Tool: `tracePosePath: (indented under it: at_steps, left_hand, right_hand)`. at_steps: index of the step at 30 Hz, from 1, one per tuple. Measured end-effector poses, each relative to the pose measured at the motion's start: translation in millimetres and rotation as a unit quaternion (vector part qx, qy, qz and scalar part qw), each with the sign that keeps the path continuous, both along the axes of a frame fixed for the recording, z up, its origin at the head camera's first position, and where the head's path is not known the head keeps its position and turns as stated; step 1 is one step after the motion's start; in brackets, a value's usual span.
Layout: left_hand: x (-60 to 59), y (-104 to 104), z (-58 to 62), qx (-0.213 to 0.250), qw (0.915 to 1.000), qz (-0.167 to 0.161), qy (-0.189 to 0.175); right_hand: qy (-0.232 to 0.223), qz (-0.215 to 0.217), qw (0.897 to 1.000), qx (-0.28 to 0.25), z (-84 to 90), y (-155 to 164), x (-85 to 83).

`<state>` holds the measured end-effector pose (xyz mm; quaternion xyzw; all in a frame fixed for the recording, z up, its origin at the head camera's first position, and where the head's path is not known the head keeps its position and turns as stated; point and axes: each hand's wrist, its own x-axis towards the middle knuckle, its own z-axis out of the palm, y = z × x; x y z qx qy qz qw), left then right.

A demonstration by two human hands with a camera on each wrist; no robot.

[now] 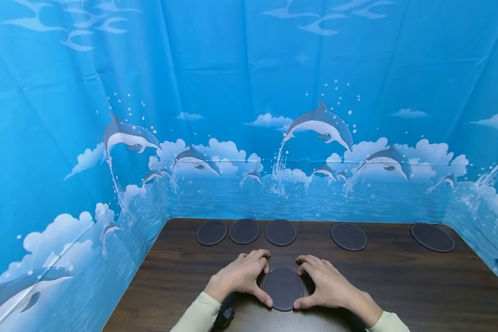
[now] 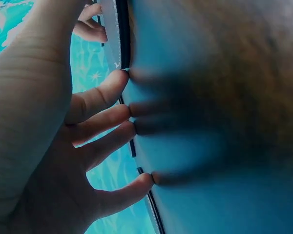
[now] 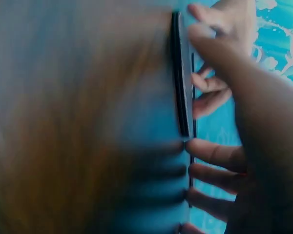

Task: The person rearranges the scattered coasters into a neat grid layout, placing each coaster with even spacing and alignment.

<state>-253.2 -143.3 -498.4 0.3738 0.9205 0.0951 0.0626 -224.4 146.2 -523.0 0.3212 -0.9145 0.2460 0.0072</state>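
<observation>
Six dark round coasters sit on the brown wooden table (image 1: 398, 281). One, the near coaster (image 1: 283, 288), lies flat at the front centre between both hands. The other five stand in a row along the far edge: far-left coaster (image 1: 211, 232), second coaster (image 1: 244, 230) and third coaster (image 1: 280, 232) close together, nearly touching; fourth coaster (image 1: 349, 236) apart to the right; fifth coaster (image 1: 432, 237) well apart, near the right corner.

Left hand (image 1: 240, 276): cupped around the left rim of the near coaster, thumb tip against the front-left edge, fingers curled over the back-left edge. Left wrist view shows the fingertips (image 2: 119, 80) planted on the tabletop right at the coaster's thin edge (image 2: 122, 34).

Right hand (image 1: 325, 286): mirrors it, thumb tip at the front-right edge, fingers curved around the back-right rim. Right wrist view shows its fingers (image 3: 210, 153) down on the table beside the coaster's edge (image 3: 179, 78), with the other hand visible past it.

So both hands grasp the near coaster by its rim from opposite sides. It looks flat on the table; whether any edge is lifted can't be told, since the wrist views are blurred.

Both forearms wear pale long sleeves (image 1: 199, 316). A small dark device (image 1: 224, 316) sits at the left wrist. A blue backdrop (image 1: 249, 115) printed with dolphins, clouds and waves walls the table on the left, back and right.
</observation>
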Motion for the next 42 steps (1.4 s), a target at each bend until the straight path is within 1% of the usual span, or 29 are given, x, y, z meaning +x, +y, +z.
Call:
tracePosePath:
  at_steps: [6, 8, 11, 13, 16, 19, 22, 24, 27, 31, 35, 38, 42]
  left_hand:
    - [-6.2, 1.7, 3.5, 0.001, 0.9994, 0.016, -0.030]
    - [-8.9, 4.1, 5.1, 0.003, 0.9993, 0.019, -0.033]
    - [-13.3, 7.3, 8.2, 0.005, 0.9996, 0.018, -0.023]
    - [-18.1, 9.3, 10.5, 0.004, 0.9999, 0.014, -0.006]
    - [-26.3, 12.3, 13.3, 0.013, 0.9995, 0.018, 0.021]
    - [-36.7, 15.8, 13.1, 0.025, 0.9969, 0.035, 0.066]
    - [-49.0, 19.1, 8.9, 0.031, 0.9918, 0.054, 0.112]
    - [-57.5, 20.4, 6.0, 0.028, 0.9896, 0.065, 0.126]
    - [-70.4, 19.6, 5.0, 0.023, 0.9886, 0.079, 0.126]
    - [-85.8, 15.2, 10.5, 0.008, 0.9887, 0.098, 0.113]
    - [-97.1, 12.5, 13.6, -0.009, 0.9901, 0.107, 0.090]
    - [-103.6, 12.9, 10.8, -0.021, 0.9911, 0.109, 0.073]
    - [-110.2, 14.5, 4.2, -0.029, 0.9913, 0.111, 0.065]
  right_hand:
    - [-0.006, -0.021, 0.999, -0.027, 2.6, 4.5, -6.9]
    - [-0.005, -0.028, 0.999, -0.034, 2.5, 6.1, -10.2]
    - [-0.001, -0.032, 0.998, -0.045, 2.6, 7.9, -15.4]
    - [0.004, -0.037, 0.998, -0.051, 2.7, 9.4, -18.2]
    - [0.011, -0.048, 0.997, -0.061, 2.8, 13.6, -21.2]
    - [0.025, -0.063, 0.995, -0.068, 2.2, 17.1, -26.4]
    - [0.041, -0.074, 0.994, -0.074, 0.3, 18.3, -33.9]
    - [0.047, -0.082, 0.993, -0.077, -1.3, 17.9, -38.7]
    - [0.050, -0.088, 0.992, -0.077, -4.1, 16.1, -46.8]
    - [0.048, -0.088, 0.993, -0.065, -5.6, 12.8, -61.9]
    - [0.042, -0.096, 0.994, -0.044, -3.8, 11.8, -79.2]
    - [0.039, -0.104, 0.994, -0.026, -2.1, 12.7, -90.7]
    - [0.041, -0.107, 0.993, -0.009, -2.3, 14.0, -103.2]
